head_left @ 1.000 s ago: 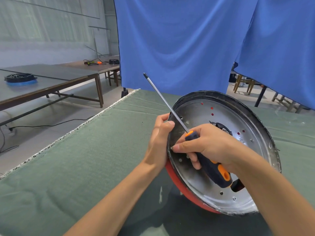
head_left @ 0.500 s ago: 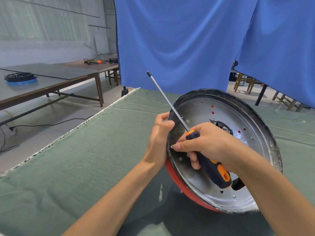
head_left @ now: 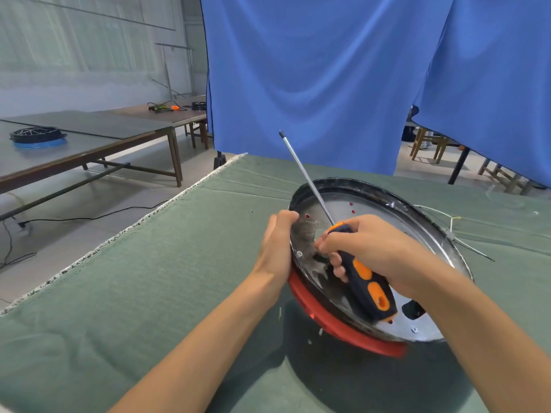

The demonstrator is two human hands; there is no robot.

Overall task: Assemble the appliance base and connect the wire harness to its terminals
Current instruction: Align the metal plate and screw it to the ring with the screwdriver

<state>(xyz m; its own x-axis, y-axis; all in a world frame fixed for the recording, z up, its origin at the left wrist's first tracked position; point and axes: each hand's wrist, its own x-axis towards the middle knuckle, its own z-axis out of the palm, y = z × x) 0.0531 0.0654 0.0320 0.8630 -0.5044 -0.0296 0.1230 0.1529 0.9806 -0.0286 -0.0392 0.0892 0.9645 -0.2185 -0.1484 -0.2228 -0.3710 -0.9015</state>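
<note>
Base (head_left: 417, 257), a round pan of sheet metal with a red ring beneath, is held tilted on edge over the green-covered bench (head_left: 149, 278), its lower rim near or on the cloth; contact cannot be told. The left hand (head_left: 275, 248) is clasped on the rim at the left side, thumb over the lip and fingers hidden behind. The right hand (head_left: 366, 245) is closed round the screwdriver (head_left: 357, 272), its handle lying across the palm and down over the pan's face, while the shaft points up and away past the far rim. The fingertips of that hand reach to a spot on the pan just beside the left grip, perhaps at a small screw or hole, though blur hides which.

Stiffness is to be expected of the pan, along with moderate weight; thin pressed edges may be sharp, and the bright inner face looks slippery. The rim is judged the best place to be held, close to where work is done, so that the pan is kept from rocking or rolling on its curved underside. Thin wires (head_left: 453, 231) trail from the far right rim, well away from both grips; they are soft and easily snagged, and should be taken by their ends only.
</note>
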